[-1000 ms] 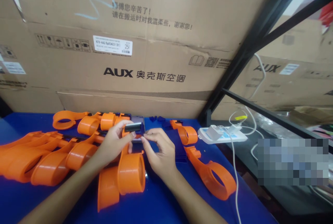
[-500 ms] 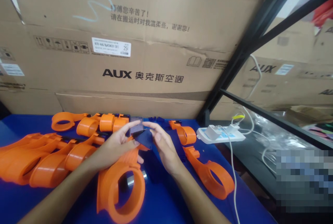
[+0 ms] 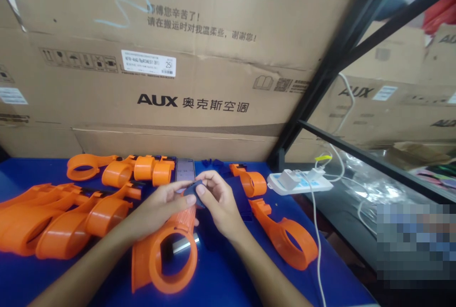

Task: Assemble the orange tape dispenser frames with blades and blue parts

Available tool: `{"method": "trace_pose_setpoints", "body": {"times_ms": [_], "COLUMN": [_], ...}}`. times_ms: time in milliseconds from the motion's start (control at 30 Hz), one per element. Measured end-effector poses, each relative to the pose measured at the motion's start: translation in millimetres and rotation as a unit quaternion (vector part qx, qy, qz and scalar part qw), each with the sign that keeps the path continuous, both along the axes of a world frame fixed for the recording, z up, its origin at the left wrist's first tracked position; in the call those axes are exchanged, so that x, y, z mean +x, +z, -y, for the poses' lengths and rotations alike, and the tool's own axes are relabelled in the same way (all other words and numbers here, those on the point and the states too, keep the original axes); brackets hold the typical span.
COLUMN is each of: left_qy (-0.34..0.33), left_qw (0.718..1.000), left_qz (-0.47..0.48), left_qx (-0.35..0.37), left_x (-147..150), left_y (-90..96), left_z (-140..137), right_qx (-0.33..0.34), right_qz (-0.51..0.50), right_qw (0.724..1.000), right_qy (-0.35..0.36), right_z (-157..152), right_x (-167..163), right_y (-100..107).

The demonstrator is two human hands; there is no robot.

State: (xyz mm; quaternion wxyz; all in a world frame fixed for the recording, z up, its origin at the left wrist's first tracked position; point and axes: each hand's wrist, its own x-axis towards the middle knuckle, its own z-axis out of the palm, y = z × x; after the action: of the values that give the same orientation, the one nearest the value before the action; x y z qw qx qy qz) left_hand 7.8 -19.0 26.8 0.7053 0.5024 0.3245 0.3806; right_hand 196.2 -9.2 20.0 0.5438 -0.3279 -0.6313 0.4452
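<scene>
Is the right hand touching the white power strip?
No, the right hand holds the dark blue piece at the far end of the orange part, while the power strip lies apart, farther right.

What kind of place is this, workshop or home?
Looks like a small workshop, probably an assembly bench: many similar orange plastic parts lie on a blue tabletop, beside a black metal frame and large AUX-printed cardboard.

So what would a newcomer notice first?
Probably the bright orange, ring-ended plastic pieces across the blue tabletop. Near the centre, the left hand holds another piece, and the right hand touches a small dark-blue flap atop it. Behind stands a brown cardboard box printed AUX.
</scene>
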Motion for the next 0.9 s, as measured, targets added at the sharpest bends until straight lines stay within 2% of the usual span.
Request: {"method": "trace_pose_setpoints", "body": {"times_ms": [367, 600, 767, 833, 900], "left_qy": [-0.001, 0.018, 0.024, 0.049, 0.094], "left_qw": [0.997, 0.999, 0.999, 0.999, 0.996], "left_qz": [-0.052, -0.03, -0.016, -0.015, 0.005], "left_qx": [0.051, 0.039, 0.021, 0.013, -0.008], "left_x": [1.2, -0.6, -3.1, -4.5, -6.6], "left_y": [9.0, 5.8, 4.6, 3.8, 3.0], "left_z": [-2.2, -4.6, -8.0, -10.2, -13.8], "right_qx": [-0.032, -0.044, -0.027, -0.017, 0.003], "right_qz": [-0.023, -0.03, -0.001, 0.023, 0.089], "right_qw": [0.999, 0.998, 0.999, 0.999, 0.996], "right_qy": [0.006, 0.025, 0.041, 0.033, -0.004], "right_z": [-2.4, 1.1, 2.8, 0.3, -3.4], "right_x": [-7.9, -6.4, -4.4, -1.6, 3.1], "right_y": [-2.5, 2.3, 5.4, 4.0, 1.8]}}
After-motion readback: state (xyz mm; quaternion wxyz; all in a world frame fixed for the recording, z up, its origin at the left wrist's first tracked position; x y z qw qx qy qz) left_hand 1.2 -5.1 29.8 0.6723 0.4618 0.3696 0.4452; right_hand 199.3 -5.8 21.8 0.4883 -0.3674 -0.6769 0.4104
